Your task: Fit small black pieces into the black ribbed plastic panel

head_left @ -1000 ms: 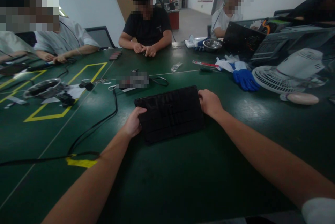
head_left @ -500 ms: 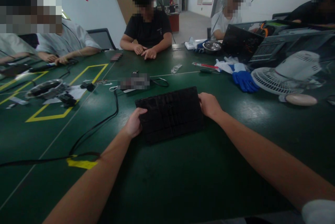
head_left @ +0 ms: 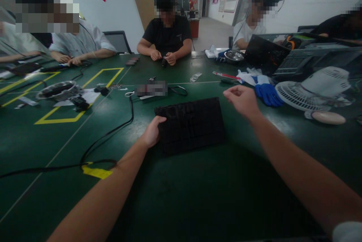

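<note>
A flat black rectangular panel (head_left: pixel 192 125) with faint ridges is tilted over the green table in front of me. Its left edge is in my left hand (head_left: pixel 152 130), thumb on the upper face and fingers behind. Off the panel's upper right corner, my right hand (head_left: pixel 243 100) is raised and apart from it. Its fingers are curled together, with nothing visible in them. Beyond the panel lies a small device (head_left: pixel 151 89), partly blurred out, with a black cable (head_left: pixel 131 112) beside it.
Blue-and-white gloves (head_left: pixel 267 93), a white fan part (head_left: pixel 299 97) and a metal bowl (head_left: pixel 234 56) lie to the right. A metal ring-shaped part (head_left: pixel 59 90) is on the left near yellow tape (head_left: pixel 56 122). Several people sit around the table (head_left: pixel 198 196).
My right hand has let go of the panel's right edge and moved up and right. My left hand keeps its hold. The person opposite now has a small dark thing between their hands.
</note>
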Demonstrator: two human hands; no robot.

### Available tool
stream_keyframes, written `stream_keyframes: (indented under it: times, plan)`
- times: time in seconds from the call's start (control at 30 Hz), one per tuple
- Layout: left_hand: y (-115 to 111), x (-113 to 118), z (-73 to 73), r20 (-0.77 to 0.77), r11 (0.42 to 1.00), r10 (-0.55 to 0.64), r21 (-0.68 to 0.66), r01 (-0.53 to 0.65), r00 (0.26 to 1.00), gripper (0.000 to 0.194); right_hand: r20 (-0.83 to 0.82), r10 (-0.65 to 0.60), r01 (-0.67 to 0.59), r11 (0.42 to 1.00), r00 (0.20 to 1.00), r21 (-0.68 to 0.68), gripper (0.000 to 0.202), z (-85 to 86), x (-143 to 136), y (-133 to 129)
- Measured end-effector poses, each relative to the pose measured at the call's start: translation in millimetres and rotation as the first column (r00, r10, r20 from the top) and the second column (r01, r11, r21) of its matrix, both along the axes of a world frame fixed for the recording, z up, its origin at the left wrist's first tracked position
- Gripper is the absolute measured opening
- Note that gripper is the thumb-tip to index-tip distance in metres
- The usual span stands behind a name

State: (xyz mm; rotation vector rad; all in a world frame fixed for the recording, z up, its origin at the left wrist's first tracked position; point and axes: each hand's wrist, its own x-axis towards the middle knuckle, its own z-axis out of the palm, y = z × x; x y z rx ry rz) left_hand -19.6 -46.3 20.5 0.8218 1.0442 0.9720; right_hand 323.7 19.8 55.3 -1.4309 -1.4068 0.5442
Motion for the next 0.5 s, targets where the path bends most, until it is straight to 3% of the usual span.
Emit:
stream_keyframes:
  times: [0.07, 0.13, 0.23, 0.37, 0.5]
  plan:
    - [0, 2, 0.1, -0.029, 0.997, 0.064, -0.032, -0.065, 0.998, 0.058, -0.025, 0.099, -0.097, 0.994, 0.995, 0.048, 0.021, 31.2, -3, -9]
    - [0, 4, 0.0, -0.042, 0.994, 0.095, -0.049, -0.097, 0.995, 0.057, -0.005, 0.285, -0.284, 0.958, 0.959, 0.046, 0.021, 61.2, -13, -22]
    - [-1, 6, -0.3, -0.033, 0.993, 0.100, -0.059, -0.102, 0.994, 0.053, 0.036, 0.577, -0.570, 0.813, 0.816, -0.118, 0.014, 89.6, -34, -39]
    - [-1, 8, -0.4, -0.023, 0.990, 0.131, -0.050, -0.132, 0.991, 0.047, 0.037, 0.781, -0.733, 0.601, 0.624, -0.319, 0.012, 90.2, -60, -42]
    - [-2, 9, 0.2, -0.039, 0.986, 0.162, -0.042, -0.163, 0.986, 0.047, -0.038, 0.825, -0.742, 0.486, 0.564, -0.462, 0.011, 76.5, -70, -31]
